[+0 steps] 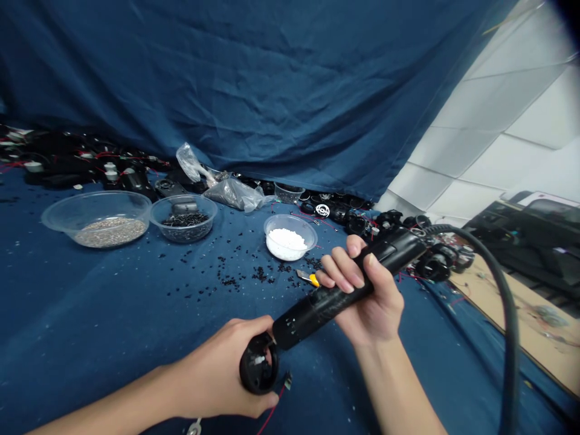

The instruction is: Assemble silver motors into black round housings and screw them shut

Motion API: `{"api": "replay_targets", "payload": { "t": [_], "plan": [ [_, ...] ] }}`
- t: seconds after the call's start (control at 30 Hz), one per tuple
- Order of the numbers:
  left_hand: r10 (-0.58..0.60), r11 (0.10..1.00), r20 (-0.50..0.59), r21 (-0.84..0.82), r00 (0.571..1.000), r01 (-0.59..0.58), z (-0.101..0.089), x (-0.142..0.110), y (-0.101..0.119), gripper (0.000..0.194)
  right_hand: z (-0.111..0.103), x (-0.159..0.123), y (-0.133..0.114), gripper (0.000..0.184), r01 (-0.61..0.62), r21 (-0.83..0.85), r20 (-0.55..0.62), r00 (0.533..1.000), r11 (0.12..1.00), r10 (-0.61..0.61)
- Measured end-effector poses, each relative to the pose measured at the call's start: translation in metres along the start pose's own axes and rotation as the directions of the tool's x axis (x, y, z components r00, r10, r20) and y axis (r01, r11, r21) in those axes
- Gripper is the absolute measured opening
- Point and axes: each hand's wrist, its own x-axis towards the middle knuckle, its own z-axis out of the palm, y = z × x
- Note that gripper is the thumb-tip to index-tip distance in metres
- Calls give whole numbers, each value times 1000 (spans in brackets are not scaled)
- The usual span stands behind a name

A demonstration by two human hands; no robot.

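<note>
My left hand (231, 365) is wrapped round a black round plastic housing (259, 364), its open end turned toward me. Inside the housing a small white part shows. My right hand (369, 290) grips a black electric screwdriver (326, 305) by its long barrel, with the thumb on top. The tool slants down to the left, and its front end is right beside the housing's rim; I cannot tell whether the bit touches it. A thick black cable (502, 290) runs from the tool's rear. Below the left hand hang a red wire (272, 415) and a small metal piece (194, 428).
A clear bowl (290, 237) holds white bits, another (183, 219) dark screws, a wider one (96, 220) small metallic pieces. Tiny black parts (260, 275) and a yellow cutter knife (313, 280) lie on the blue cloth. Plastic bags (238, 193) and black housings line the back.
</note>
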Motion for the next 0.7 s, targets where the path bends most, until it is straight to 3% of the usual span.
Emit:
{"api": "replay_targets", "payload": {
  "t": [0.7],
  "plan": [
    [-53,998,46,-41,998,55,-8,0,12,29,0,0,1,24,-20,26,-72,997,999,21]
  ]
}}
